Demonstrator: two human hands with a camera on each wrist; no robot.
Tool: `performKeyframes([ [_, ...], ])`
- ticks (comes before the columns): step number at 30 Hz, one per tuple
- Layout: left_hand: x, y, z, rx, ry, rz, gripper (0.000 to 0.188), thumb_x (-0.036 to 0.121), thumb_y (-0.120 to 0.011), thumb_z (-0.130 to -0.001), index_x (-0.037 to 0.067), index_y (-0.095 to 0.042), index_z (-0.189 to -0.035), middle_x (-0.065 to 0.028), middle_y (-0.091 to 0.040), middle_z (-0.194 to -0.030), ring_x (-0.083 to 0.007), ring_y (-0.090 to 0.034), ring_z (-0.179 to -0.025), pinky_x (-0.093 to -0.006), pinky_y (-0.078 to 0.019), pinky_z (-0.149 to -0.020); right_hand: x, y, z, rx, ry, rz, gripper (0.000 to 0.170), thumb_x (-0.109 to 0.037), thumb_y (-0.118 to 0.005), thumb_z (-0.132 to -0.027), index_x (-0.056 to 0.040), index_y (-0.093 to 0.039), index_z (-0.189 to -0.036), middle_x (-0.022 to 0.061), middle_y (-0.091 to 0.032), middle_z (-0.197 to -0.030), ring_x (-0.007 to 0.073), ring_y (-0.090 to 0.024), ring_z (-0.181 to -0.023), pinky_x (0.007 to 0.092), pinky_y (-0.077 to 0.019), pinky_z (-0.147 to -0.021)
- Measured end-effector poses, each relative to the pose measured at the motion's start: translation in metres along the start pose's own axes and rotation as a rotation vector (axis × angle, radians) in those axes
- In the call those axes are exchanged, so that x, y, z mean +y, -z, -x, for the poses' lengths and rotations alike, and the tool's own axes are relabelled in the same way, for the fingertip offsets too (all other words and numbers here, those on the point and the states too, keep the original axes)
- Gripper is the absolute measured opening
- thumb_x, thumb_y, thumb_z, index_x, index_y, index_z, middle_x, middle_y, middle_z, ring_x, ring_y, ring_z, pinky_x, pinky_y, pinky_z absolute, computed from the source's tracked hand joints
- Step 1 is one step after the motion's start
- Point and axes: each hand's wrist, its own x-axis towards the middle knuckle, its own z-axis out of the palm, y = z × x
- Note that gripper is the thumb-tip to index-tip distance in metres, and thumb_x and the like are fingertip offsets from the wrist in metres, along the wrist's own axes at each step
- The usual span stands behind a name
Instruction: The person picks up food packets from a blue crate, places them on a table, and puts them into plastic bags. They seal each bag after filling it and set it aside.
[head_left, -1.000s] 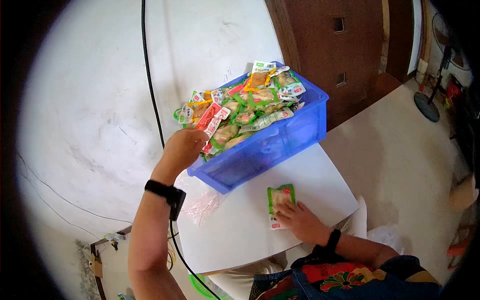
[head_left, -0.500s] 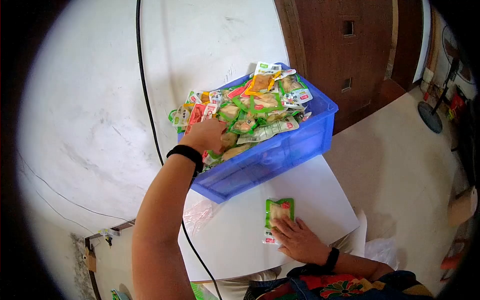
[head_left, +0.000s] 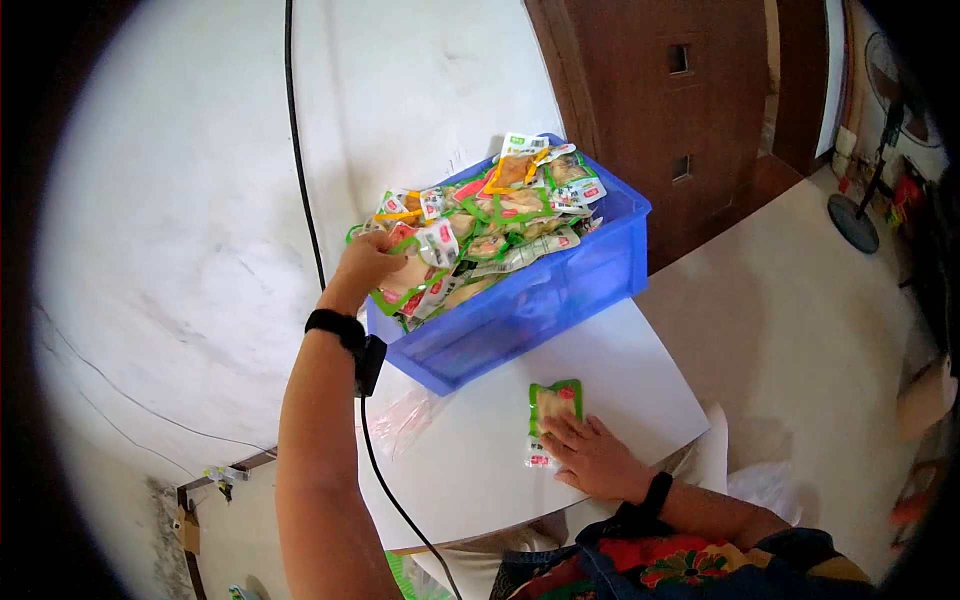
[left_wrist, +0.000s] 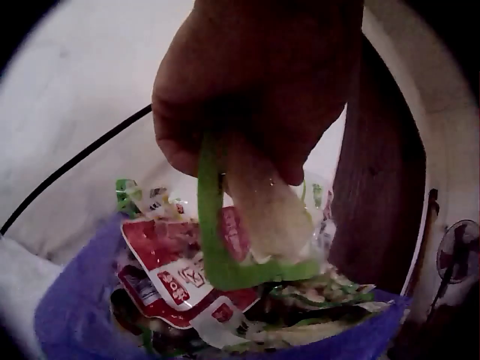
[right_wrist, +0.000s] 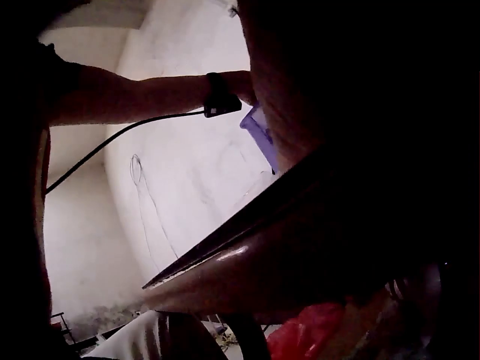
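Note:
My left hand (head_left: 364,270) pinches a green-edged clear packet (head_left: 405,277) with pale food inside, over the left end of a blue crate (head_left: 520,335). In the left wrist view the same packet (left_wrist: 274,214) hangs from the fingers of the left hand (left_wrist: 259,82), above a red and white packet (left_wrist: 169,259). Many packets fill the crate. On the white table (head_left: 630,370), the right hand (head_left: 598,460) rests with spread fingers on the lower part of another green-edged packet (head_left: 556,401). The right wrist view is mostly dark.
A crumpled clear plastic bag (head_left: 400,420) lies on the table left of the flat packet. A black cable (head_left: 385,485) runs down past the left forearm. Beyond the crate are a white wall (head_left: 200,200) and a brown door (head_left: 690,120); a fan (head_left: 855,222) stands far right.
The left hand was down among the packets by a red one; now it is raised slightly, farther left, gripping a green-edged packet. The right hand stays on its packet.

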Motion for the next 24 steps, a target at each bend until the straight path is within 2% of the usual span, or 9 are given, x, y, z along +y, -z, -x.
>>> performKeyframes([
  [3,0.021,0.017,0.032,0.053,0.132,0.537,0.006,0.000,-0.062,-0.076,0.004,-0.060,-0.081,-0.0009,-0.061,-0.075,-0.0090,-0.056,-0.066,-0.0235,-0.0456,-0.059,0.001,-0.008,0.001,0.031,-0.005,-0.022,0.060,-0.036,-0.059,-0.081,-0.0039,-0.044,-0.129,0.0124,-0.033,-0.140,0.0302,-0.030,-0.129,0.0479,-0.0315,-0.099],
  [10,0.053,0.018,0.099,-0.120,-0.007,0.655,0.004,0.001,-0.063,-0.079,0.003,-0.060,-0.078,0.0011,-0.059,-0.073,-0.0073,-0.054,-0.063,-0.0230,-0.0445,-0.058,0.004,0.004,-0.001,-0.028,-0.038,-0.163,0.062,-0.032,-0.063,-0.079,-0.0064,-0.042,-0.132,0.0127,-0.032,-0.141,0.0317,-0.027,-0.132,0.0495,-0.0287,-0.101],
  [12,0.054,0.005,0.118,-0.371,-0.021,0.490,0.004,0.001,-0.063,-0.078,0.003,-0.060,-0.076,-0.0002,-0.058,-0.069,-0.0089,-0.055,-0.064,-0.0251,-0.0452,-0.060,0.006,0.000,0.001,-0.052,-0.043,-0.272,0.061,-0.029,-0.062,-0.080,-0.0065,-0.040,-0.133,0.0119,-0.027,-0.145,0.0321,-0.019,-0.136,0.0513,-0.0229,-0.104],
  [13,0.038,-0.009,0.117,-0.403,-0.489,0.090,0.006,0.011,-0.065,-0.076,0.006,-0.062,-0.078,-0.0051,-0.061,-0.069,-0.0158,-0.059,-0.067,-0.0297,-0.0458,-0.059,0.005,-0.003,0.001,-0.045,-0.044,-0.243,0.061,-0.029,-0.062,-0.079,-0.0053,-0.042,-0.131,0.0127,-0.028,-0.145,0.0337,-0.019,-0.136,0.0519,-0.0222,-0.104],
  [14,0.051,-0.020,0.132,-0.514,-0.442,-0.259,0.010,0.023,-0.063,-0.074,0.015,-0.066,-0.079,-0.0082,-0.064,-0.073,-0.0247,-0.062,-0.073,-0.0435,-0.0448,-0.068,0.006,-0.007,0.002,-0.040,-0.049,-0.236,0.061,-0.029,-0.062,-0.079,-0.0053,-0.042,-0.131,0.0127,-0.028,-0.145,0.0337,-0.019,-0.136,0.0519,-0.0222,-0.104],
  [15,0.049,-0.042,0.143,-0.501,-0.500,-0.610,0.012,0.031,-0.061,-0.072,0.022,-0.068,-0.077,-0.0058,-0.065,-0.075,-0.0259,-0.062,-0.075,-0.0559,-0.0366,-0.078,0.008,-0.009,0.001,-0.030,-0.044,-0.245,0.058,-0.027,-0.063,-0.079,-0.0050,-0.044,-0.129,0.0130,-0.030,-0.143,0.0342,-0.022,-0.135,0.0512,-0.0231,-0.104],
  [17,0.046,-0.085,0.166,-0.366,-0.638,-0.973,0.013,0.021,-0.057,-0.074,0.025,-0.069,-0.071,0.0018,-0.063,-0.066,-0.0204,-0.061,-0.075,-0.0595,-0.0261,-0.093,0.008,-0.004,-0.004,-0.010,-0.037,-0.240,0.056,-0.026,-0.063,-0.078,-0.0048,-0.046,-0.126,0.0134,-0.033,-0.140,0.0346,-0.024,-0.134,0.0504,-0.0239,-0.105],
  [20,0.049,-0.126,0.180,-0.426,-0.690,-1.062,0.016,0.019,-0.055,-0.077,0.020,-0.070,-0.070,0.0022,-0.064,-0.069,-0.0200,-0.060,-0.087,-0.0589,-0.0226,-0.101,0.009,0.004,-0.009,-0.047,-0.052,-0.250,0.050,-0.022,-0.065,-0.076,-0.0049,-0.050,-0.121,0.0137,-0.039,-0.134,0.0349,-0.029,-0.131,0.0479,-0.0267,-0.104],
  [24,0.052,-0.158,0.181,-0.420,-0.708,-0.953,0.015,0.018,-0.055,-0.078,0.018,-0.069,-0.083,-0.0018,-0.063,-0.086,-0.0217,-0.057,-0.097,-0.0558,-0.0296,-0.099,0.014,-0.004,-0.009,0.008,-0.002,-0.303,0.042,-0.020,-0.065,-0.074,-0.0041,-0.054,-0.111,0.0107,-0.047,-0.125,0.0310,-0.038,-0.124,0.0455,-0.0322,-0.101],
])
